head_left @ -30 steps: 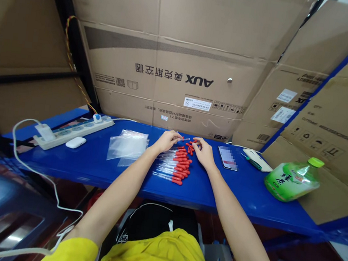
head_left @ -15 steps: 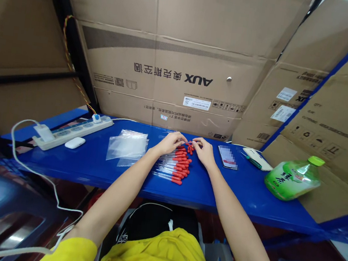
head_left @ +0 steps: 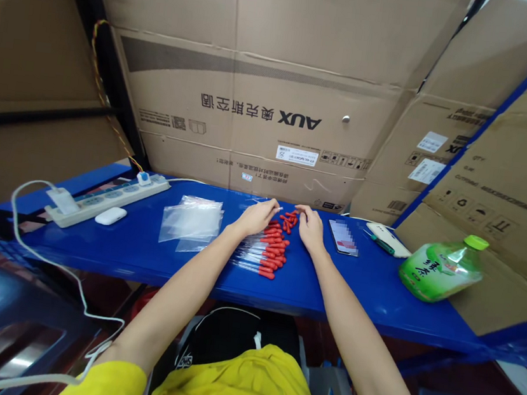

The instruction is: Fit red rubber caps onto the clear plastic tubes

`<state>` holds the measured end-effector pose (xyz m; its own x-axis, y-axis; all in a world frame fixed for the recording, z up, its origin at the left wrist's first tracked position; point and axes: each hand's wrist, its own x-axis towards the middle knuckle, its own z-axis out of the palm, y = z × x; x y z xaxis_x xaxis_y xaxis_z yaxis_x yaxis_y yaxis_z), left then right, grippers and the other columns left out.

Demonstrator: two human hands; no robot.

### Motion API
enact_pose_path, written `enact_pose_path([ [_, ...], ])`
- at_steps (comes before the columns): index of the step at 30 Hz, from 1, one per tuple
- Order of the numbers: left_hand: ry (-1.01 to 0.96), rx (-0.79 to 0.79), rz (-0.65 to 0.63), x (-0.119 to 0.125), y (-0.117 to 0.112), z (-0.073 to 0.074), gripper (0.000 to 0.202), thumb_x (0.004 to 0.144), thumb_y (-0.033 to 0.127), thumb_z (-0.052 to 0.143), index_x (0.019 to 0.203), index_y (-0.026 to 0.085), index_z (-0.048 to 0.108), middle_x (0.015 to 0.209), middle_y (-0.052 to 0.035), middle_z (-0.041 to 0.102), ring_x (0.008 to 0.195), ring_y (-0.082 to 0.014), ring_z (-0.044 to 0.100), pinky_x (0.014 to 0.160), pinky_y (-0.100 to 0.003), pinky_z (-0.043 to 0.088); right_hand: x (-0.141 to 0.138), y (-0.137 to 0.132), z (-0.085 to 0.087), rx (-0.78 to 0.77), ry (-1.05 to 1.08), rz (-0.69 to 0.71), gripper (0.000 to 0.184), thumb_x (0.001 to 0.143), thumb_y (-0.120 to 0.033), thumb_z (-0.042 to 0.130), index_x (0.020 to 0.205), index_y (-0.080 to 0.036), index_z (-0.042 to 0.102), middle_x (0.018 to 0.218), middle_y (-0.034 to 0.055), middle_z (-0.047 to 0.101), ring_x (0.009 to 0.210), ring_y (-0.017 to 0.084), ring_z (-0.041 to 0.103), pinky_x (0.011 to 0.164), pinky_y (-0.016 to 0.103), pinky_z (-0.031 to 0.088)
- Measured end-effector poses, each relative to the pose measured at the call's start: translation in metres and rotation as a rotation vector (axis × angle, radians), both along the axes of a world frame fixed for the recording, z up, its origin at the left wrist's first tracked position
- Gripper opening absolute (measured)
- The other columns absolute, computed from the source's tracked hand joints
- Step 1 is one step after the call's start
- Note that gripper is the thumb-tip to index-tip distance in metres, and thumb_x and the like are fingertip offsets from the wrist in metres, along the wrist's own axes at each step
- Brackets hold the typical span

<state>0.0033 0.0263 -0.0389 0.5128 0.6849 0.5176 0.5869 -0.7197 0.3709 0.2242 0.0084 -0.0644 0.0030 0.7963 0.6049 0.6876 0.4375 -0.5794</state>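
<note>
My left hand [head_left: 260, 216] pinches a thin clear glass tube [head_left: 281, 209]; its bare end sticks out past the fingertips toward the right. Beside it, my right hand [head_left: 310, 226] has its fingers slightly bent and apart, with the tips at the edge of a small heap of loose red rubber bulbs [head_left: 288, 222]. Whether they touch a bulb is hard to see. Nearer to me lies a row of glass droppers with red bulbs [head_left: 272, 251], bulbs pointing right and clear tubes pointing left, partly hidden by my left forearm.
On the blue table [head_left: 351, 298], clear plastic bags [head_left: 194, 218] lie left of the droppers. Further left are a white case [head_left: 111, 216] and a power strip [head_left: 110, 198] with cables. To the right are a phone [head_left: 342, 236], a green-handled tool [head_left: 381, 243] and a green bottle [head_left: 441, 270].
My hands, close together over the red bulbs before, have drawn slightly apart. The glass tube's bare end now shows at my left fingertips.
</note>
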Motion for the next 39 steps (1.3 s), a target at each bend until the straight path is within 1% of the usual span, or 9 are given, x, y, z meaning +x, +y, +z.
enact_pose_path([
  [5,0.026,-0.045,0.197,-0.003,0.0,0.001,0.023,0.105,0.037,0.044,0.113,0.02,0.057,0.098,-0.0102,0.072,0.093,-0.0264,0.07,0.079,-0.034,0.05,0.007,0.017,-0.015,-0.111,-0.232,-0.185,0.054,0.088,-0.006,0.041,0.133,-0.024,0.066,0.123,0.012,0.067,0.113,0.03,0.057,0.1,0.039,0.047],
  [7,0.011,-0.042,0.306,-0.005,0.003,0.0,0.02,0.102,0.031,0.05,0.115,0.018,0.058,0.102,-0.0118,0.072,0.097,-0.0265,0.069,0.083,-0.034,0.05,0.007,0.022,-0.016,-0.177,-0.29,-0.189,0.059,0.087,-0.005,0.042,0.139,-0.026,0.063,0.127,0.0111,0.065,0.115,0.029,0.056,0.1,0.037,0.047],
  [10,-0.014,-0.019,0.475,-0.012,0.012,-0.003,0.023,0.101,0.022,0.047,0.117,0.015,0.062,0.113,-0.0153,0.067,0.108,-0.0258,0.064,0.095,-0.034,0.048,0.007,0.029,-0.013,-0.282,-0.358,-0.177,0.063,0.089,-0.005,0.042,0.144,-0.031,0.059,0.136,0.0078,0.061,0.122,0.026,0.054,0.1,0.034,0.047],
  [14,-0.022,-0.045,0.688,-0.021,0.029,-0.009,0.035,0.102,0.022,0.041,0.123,0.013,0.067,0.122,-0.0186,0.061,0.117,-0.0285,0.058,0.103,-0.038,0.045,0.009,0.04,-0.004,-0.368,-0.432,-0.166,0.054,0.096,-0.012,0.041,0.142,-0.035,0.06,0.14,0.0047,0.059,0.126,0.025,0.054,0.096,0.034,0.049],
  [19,0.096,-0.168,0.619,-0.023,0.052,-0.013,0.044,0.102,0.044,0.044,0.128,0.023,0.071,0.132,-0.0134,0.063,0.123,-0.0343,0.05,0.102,-0.044,0.044,0.01,0.047,-0.001,-0.378,-0.427,-0.154,0.035,0.102,-0.025,0.045,0.125,-0.035,0.069,0.134,0.0018,0.064,0.123,0.024,0.057,0.095,0.035,0.048],
  [22,0.16,-0.224,0.594,-0.017,0.063,-0.014,0.05,0.101,0.052,0.042,0.132,0.025,0.07,0.133,-0.0122,0.065,0.125,-0.0363,0.048,0.101,-0.046,0.044,0.012,0.048,-0.003,-0.356,-0.395,-0.148,0.026,0.101,-0.027,0.05,0.117,-0.033,0.07,0.13,0.0013,0.066,0.122,0.023,0.058,0.094,0.034,0.048],
  [27,0.196,-0.21,0.545,-0.007,0.073,-0.021,0.047,0.1,0.052,0.043,0.124,0.024,0.072,0.129,-0.0128,0.066,0.124,-0.0348,0.049,0.1,-0.046,0.043,0.015,0.049,-0.006,-0.343,-0.341,-0.152,0.02,0.099,-0.025,0.055,0.112,-0.03,0.069,0.123,0.0008,0.07,0.117,0.023,0.061,0.09,0.034,0.049],
  [33,0.232,-0.228,0.471,-0.004,0.073,-0.03,0.042,0.101,0.048,0.042,0.118,0.022,0.07,0.126,-0.0136,0.066,0.122,-0.0349,0.05,0.099,-0.049,0.043,0.018,0.055,-0.01,-0.328,-0.349,-0.135,0.022,0.099,-0.025,0.056,0.115,-0.029,0.071,0.12,0.0043,0.071,0.114,0.024,0.064,0.09,0.033,0.049],
  [39,0.246,-0.24,0.388,0.0,0.067,-0.03,0.039,0.101,0.047,0.045,0.117,0.021,0.07,0.124,-0.0136,0.067,0.119,-0.0305,0.054,0.1,-0.042,0.044,0.023,0.058,-0.012,-0.324,-0.37,-0.122,0.018,0.097,-0.027,0.06,0.107,-0.026,0.075,0.111,0.0067,0.073,0.106,0.023,0.066,0.087,0.031,0.048],
])
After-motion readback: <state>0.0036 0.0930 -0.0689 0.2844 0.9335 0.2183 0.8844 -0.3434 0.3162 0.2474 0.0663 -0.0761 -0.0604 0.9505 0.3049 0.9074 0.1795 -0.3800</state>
